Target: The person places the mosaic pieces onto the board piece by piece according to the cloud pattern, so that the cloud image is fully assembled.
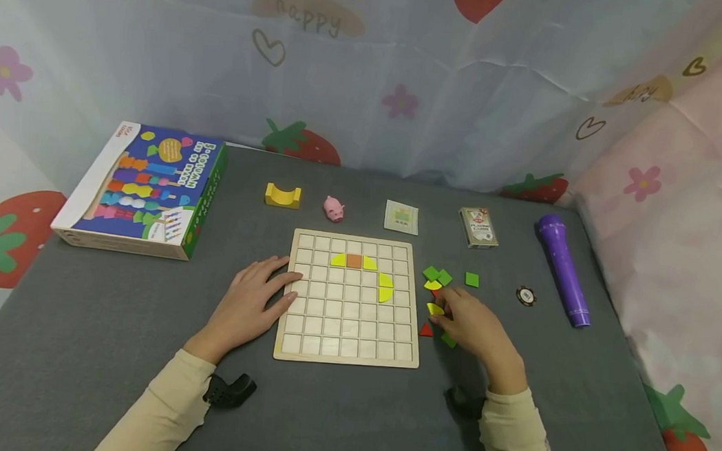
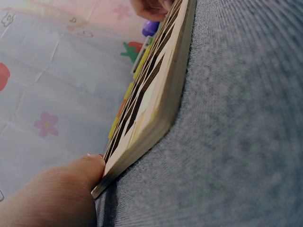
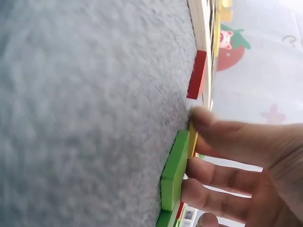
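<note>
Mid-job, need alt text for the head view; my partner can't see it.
A person's right hand pinches a small flat yellow piece beside a square, pale wooden grid board holding four curved yellow tiles and one orange square tile; the left hand rests on the board's left edge.

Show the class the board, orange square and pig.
Board [image 1: 346,360]: head view, on its near rim.
Orange square [image 1: 355,261]: head view, centre of its top face.
Pig [image 1: 334,209]: head view, middle of its body.
</note>
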`<act>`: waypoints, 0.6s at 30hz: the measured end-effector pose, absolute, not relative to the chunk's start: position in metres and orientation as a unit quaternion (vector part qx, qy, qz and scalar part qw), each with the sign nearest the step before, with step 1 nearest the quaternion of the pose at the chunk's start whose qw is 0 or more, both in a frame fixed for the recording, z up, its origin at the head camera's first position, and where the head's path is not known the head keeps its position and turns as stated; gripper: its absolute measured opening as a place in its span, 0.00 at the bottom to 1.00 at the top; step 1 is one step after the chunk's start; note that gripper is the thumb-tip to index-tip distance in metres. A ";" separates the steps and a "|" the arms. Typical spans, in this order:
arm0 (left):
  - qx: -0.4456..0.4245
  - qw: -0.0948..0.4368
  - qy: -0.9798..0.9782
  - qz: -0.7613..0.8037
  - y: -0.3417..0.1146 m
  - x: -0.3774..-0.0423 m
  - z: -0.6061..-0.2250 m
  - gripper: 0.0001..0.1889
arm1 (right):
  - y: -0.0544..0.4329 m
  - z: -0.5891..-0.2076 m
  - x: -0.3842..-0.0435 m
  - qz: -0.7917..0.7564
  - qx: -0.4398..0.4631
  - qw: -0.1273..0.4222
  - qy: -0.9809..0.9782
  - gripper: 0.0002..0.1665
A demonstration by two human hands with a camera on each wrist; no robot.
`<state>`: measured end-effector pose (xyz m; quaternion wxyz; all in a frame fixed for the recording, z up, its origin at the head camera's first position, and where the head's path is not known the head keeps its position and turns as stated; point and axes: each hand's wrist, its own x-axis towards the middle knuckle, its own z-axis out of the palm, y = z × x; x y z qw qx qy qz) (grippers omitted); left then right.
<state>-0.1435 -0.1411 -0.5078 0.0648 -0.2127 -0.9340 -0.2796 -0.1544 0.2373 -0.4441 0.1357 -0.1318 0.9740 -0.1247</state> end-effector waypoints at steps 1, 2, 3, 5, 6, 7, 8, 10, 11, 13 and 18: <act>-0.212 0.065 -0.934 -0.279 -0.141 -0.144 -0.508 0.22 | 0.237 -0.444 -0.154 -0.123 -0.131 0.136 0.974 0.15; -0.212 0.065 -0.934 -0.279 -0.141 -0.144 -0.508 0.22 | 0.236 -0.444 -0.154 -0.120 -0.130 0.136 0.975 0.14; -0.212 0.064 -0.935 -0.279 -0.141 -0.144 -0.508 0.22 | 0.235 -0.444 -0.154 -0.118 -0.130 0.136 0.975 0.14; -0.211 0.062 -0.935 -0.278 -0.141 -0.144 -0.508 0.22 | 0.234 -0.443 -0.154 -0.115 -0.136 0.137 0.974 0.15; -0.211 0.062 -0.935 -0.278 -0.141 -0.144 -0.508 0.22 | 0.233 -0.442 -0.155 -0.115 -0.138 0.137 0.974 0.15; -0.211 0.061 -0.935 -0.277 -0.141 -0.144 -0.507 0.22 | 0.232 -0.441 -0.155 -0.115 -0.142 0.137 0.973 0.16; -0.210 0.060 -0.935 -0.278 -0.141 -0.144 -0.507 0.22 | 0.231 -0.439 -0.156 -0.117 -0.146 0.136 0.973 0.16; -0.210 0.060 -0.936 -0.277 -0.141 -0.144 -0.507 0.22 | 0.227 -0.436 -0.158 -0.123 -0.154 0.136 0.971 0.16; -0.210 0.060 -0.936 -0.277 -0.141 -0.144 -0.507 0.22 | 0.225 -0.435 -0.159 -0.129 -0.158 0.135 0.970 0.16; -0.210 0.062 -0.935 -0.278 -0.141 -0.144 -0.508 0.22 | 0.219 -0.431 -0.161 -0.133 -0.170 0.132 0.968 0.15; -0.210 0.066 -0.934 -0.280 -0.141 -0.144 -0.509 0.24 | 0.199 -0.422 -0.168 -0.141 -0.215 0.113 0.960 0.16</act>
